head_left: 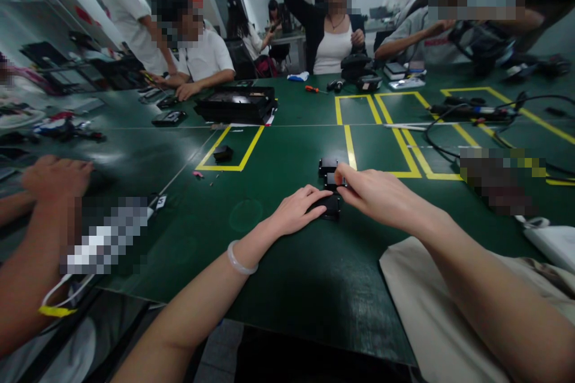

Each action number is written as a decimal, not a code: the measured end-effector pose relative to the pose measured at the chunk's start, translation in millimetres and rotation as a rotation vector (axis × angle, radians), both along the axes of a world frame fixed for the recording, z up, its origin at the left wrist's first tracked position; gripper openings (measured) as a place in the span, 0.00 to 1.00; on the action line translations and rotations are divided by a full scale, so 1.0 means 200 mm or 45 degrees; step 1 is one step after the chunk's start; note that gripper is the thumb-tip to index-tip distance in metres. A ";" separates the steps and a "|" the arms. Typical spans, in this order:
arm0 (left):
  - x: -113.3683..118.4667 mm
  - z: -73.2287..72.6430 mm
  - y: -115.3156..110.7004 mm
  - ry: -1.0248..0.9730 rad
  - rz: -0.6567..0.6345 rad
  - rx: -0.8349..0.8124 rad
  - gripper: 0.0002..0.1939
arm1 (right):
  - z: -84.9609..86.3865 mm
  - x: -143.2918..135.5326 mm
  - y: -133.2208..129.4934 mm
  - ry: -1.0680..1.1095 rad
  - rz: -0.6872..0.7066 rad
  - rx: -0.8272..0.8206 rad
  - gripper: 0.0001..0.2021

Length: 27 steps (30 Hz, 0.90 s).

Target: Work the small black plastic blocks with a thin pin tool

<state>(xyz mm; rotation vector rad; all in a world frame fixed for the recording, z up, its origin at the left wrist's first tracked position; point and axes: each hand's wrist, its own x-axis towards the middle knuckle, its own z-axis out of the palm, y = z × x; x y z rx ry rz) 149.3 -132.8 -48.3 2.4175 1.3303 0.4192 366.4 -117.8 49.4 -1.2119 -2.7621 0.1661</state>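
Note:
Three small black blocks stand in a row on the green table (287, 275). My left hand (299, 209), with a pale bangle on its wrist, rests its fingers on the nearest block (331, 208). Above the middle block (335, 180), my right hand (366, 191) has its thumb and forefinger closed at that block's right side. The farthest block (328, 165) lies just beyond, close to the right fingertips.
Yellow tape (350, 146) marks rectangles beyond the hands. Another black block (222, 153) and a large black tray (236, 105) are ahead left. Cables (431, 137) and a beige cloth (413, 275) lie right. A neighbour's hand (56, 176) is at left; people sit opposite.

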 end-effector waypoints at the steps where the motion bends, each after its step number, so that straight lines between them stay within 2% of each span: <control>1: 0.00 0.00 0.00 -0.003 -0.001 0.000 0.21 | 0.00 0.00 0.00 -0.020 -0.024 0.010 0.10; 5: 0.00 0.00 0.00 -0.017 -0.004 -0.005 0.21 | 0.00 -0.01 0.01 -0.102 -0.115 0.045 0.11; 11: 0.00 0.00 0.00 -0.013 -0.002 -0.008 0.22 | 0.00 0.00 0.00 0.002 0.050 -0.039 0.09; 17: 0.00 -0.01 0.00 -0.019 0.000 -0.004 0.21 | 0.00 -0.02 0.00 -0.102 -0.111 0.044 0.12; 24: 0.00 -0.01 0.00 -0.025 -0.003 -0.004 0.22 | 0.00 0.00 0.01 -0.002 -0.012 -0.020 0.09; 27: 0.00 -0.01 0.00 -0.029 -0.004 -0.001 0.21 | 0.00 -0.01 0.01 -0.005 -0.044 -0.004 0.09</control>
